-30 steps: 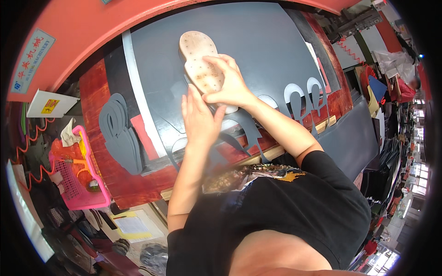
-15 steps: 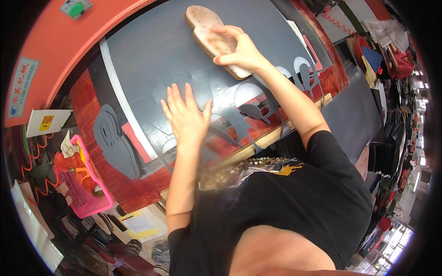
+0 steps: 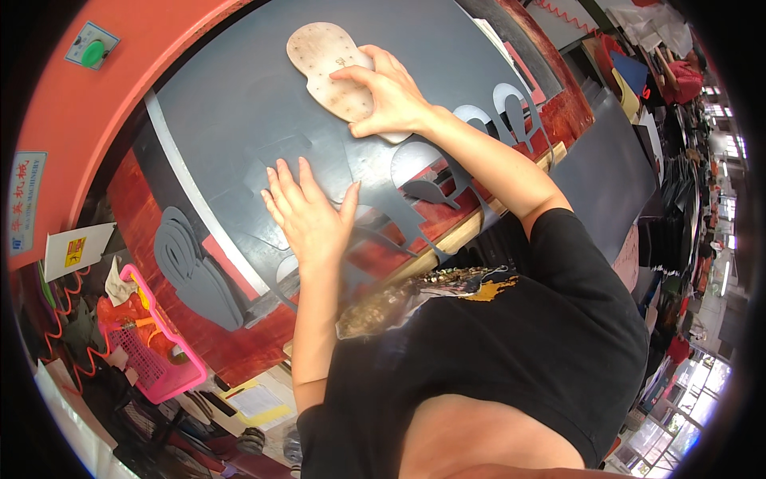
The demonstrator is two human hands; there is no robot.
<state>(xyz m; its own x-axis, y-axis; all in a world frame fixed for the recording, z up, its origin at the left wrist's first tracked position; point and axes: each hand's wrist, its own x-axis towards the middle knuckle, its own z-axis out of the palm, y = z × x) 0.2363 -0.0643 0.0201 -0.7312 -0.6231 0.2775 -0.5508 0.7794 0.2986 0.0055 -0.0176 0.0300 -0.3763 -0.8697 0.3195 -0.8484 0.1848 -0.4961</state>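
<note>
A pale, sole-shaped cutting die (image 3: 339, 92) with small dark dots on its face is over the far part of a dark grey sheet (image 3: 231, 104). My right hand (image 3: 391, 100) grips it from the right, thumb on the near side and fingers across its top and far edge. My left hand (image 3: 309, 219) lies palm down on the sheet's near part, fingers spread, holding nothing. Faint cut outlines show in the sheet beside its fingertips. Sheet scraps with sole-shaped holes (image 3: 415, 219) hang along the near edge, partly behind my forearms.
Several grey sole-shaped pieces (image 3: 195, 271) are stacked at the left on the red table (image 3: 263, 339). An orange-red machine body (image 3: 120, 96) with a green button (image 3: 93, 53) borders the far left. A pink basket (image 3: 171, 383) stands lower left. Another dark sheet (image 3: 610, 188) lies at right.
My right hand has turned the die so that its dotted face shows more fully, and its side edge less. The whole view has shifted a little; my left hand stays spread on the sheet.
</note>
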